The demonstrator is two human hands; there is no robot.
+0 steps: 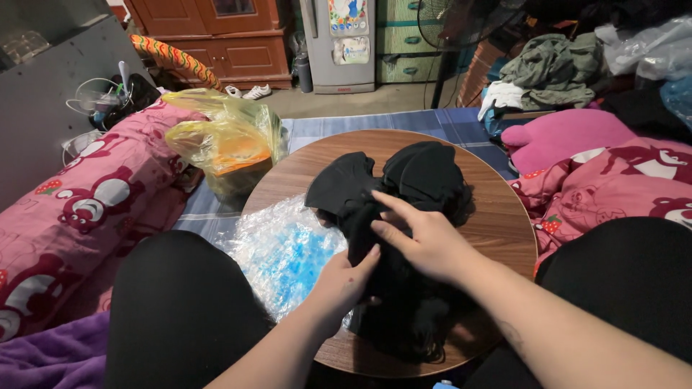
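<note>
Directly under the fingers lay the black fabric pile [404, 238], a heap of dark cloth pieces on the round wooden table [497, 216]. The right hand [422, 241] rested on top of the pile, fingers extended and pressed flat on the cloth — pointing up and to the left, away from the person. The left hand [346, 277] met the pile from its left edge, fingers curled into the fabric and closed on a fold. Both hands were in contact, so neither was nearer. The pile's long axis ran from the table's near edge toward its far side, where two fan-shaped pieces spread out. Just left of the pile lay a crinkled clear plastic bag [285, 248] with blue showing through — beyond it, a yellow plastic bag [227, 144].
</note>
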